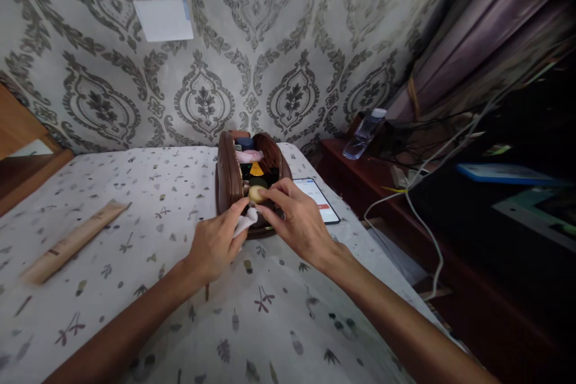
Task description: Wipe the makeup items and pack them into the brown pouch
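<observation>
A brown zippered pouch (228, 177) stands open on the patterned sheet, with cosmetics inside, among them a pink item (249, 156) and a dark blue one (244, 143). Over its near end, my right hand (299, 213) pinches a small round cream-coloured item (257, 194) between thumb and fingers; its exact kind is unclear. My left hand (218, 243) is closed on a crumpled white tissue (245, 221), its fingertips close to the round item. Beside the pouch on the right, partly behind my right hand, lies a phone (327, 211) with a lit screen.
A long beige tube (74, 243) lies on the sheet at left. To the right, a clear bottle (363, 134) stands on a dark red wooden ledge (335, 153), with white cables (434, 234) hanging nearby. The patterned wall (252, 72) rises behind; a wooden piece (27, 144) stands far left.
</observation>
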